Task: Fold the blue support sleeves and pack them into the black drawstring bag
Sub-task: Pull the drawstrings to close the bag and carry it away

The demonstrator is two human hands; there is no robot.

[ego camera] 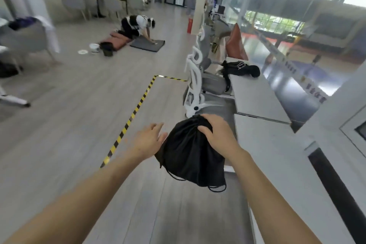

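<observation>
- The black drawstring bag (190, 152) hangs in the air above the grey floor (79, 125), bulging and gathered shut at its top, with cords looping below it.
- The right hand (217, 134) grips the bag's bunched top, fingers (205, 129) clenched over the fabric.
- The left hand (148, 139) is just beside the bag's left side, fingers spread and released; whether the palm touches the cloth cannot be told.
- A grey table (277, 154) runs along the right, near the bag.
- A yellow-and-black tape line (130, 117) crosses the floor to the left.
- No blue sleeves show.
</observation>
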